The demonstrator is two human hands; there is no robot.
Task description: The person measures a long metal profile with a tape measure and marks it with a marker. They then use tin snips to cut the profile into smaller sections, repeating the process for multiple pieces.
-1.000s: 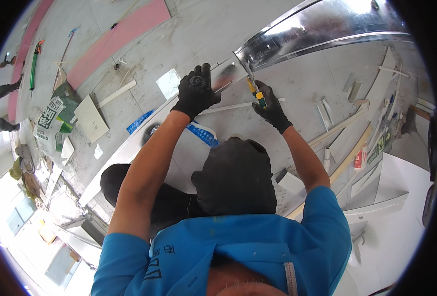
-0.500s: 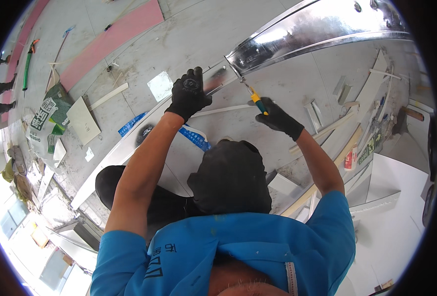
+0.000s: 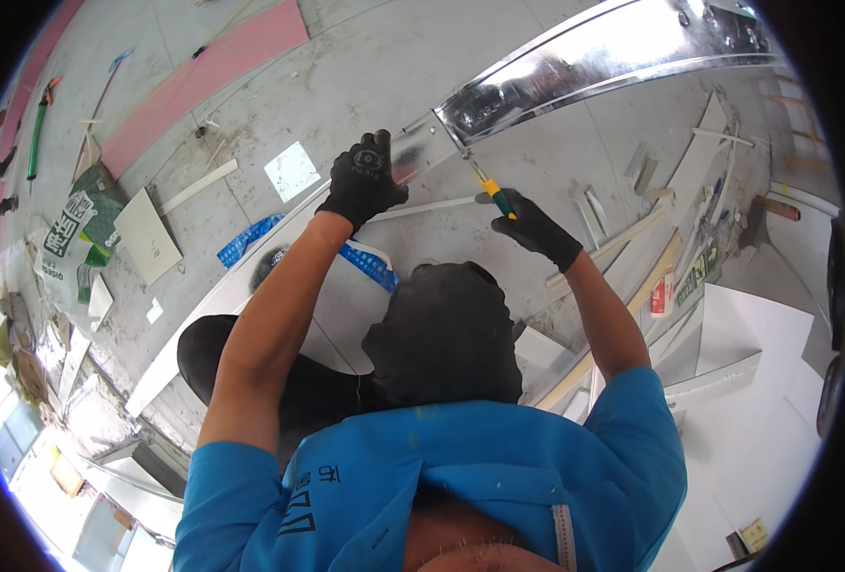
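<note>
Beneath my hands runs a long, pale strip [image 3: 198, 329], with a mirror-bright metal section [image 3: 575, 81] at its upper right. My left hand [image 3: 365, 181], in a black glove, is closed at the strip's edge, fingers bent over it; the underside of the grip is hidden. In my right hand [image 3: 535, 229], also gloved, is a slim hand tool [image 3: 495, 193] with a yellow and green handle. Its thin metal end meets the strip beside the near corner of the bright section. The tool's exact kind is too small to make out.
A blue patterned band [image 3: 370, 265] lies by my knee. Offcuts and long boards [image 3: 622, 250] are heaped on the right, near a red and white bottle [image 3: 661, 296]. Leftward are a printed sack [image 3: 79, 234], a square board [image 3: 147, 236] and a pink strip [image 3: 203, 91]. Someone's dark shoes show far left.
The whole view has shifted slightly. Both hands keep their places on the strip and the tool, with little visible movement.
</note>
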